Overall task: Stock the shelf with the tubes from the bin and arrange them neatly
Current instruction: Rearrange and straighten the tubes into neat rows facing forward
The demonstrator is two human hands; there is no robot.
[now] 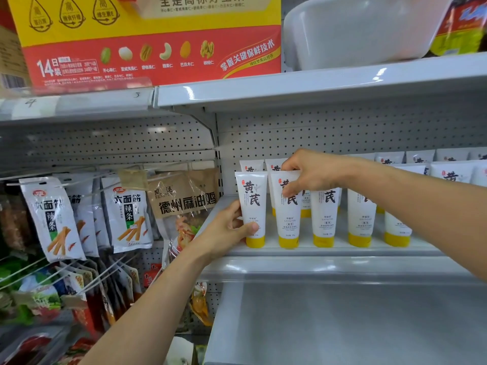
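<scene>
White tubes with yellow caps stand cap-down in rows on the middle shelf. My left hand grips the lower part of the leftmost front tube, thumb across its front. My right hand pinches the top edge of the second front tube. To their right stand a third tube, a fourth tube and more behind. The bin is out of view.
Snack packets hang on hooks to the left, beside a bagged chicken product. A red and yellow nut box and a white tub sit on the upper shelf. A bare grey shelf lies below.
</scene>
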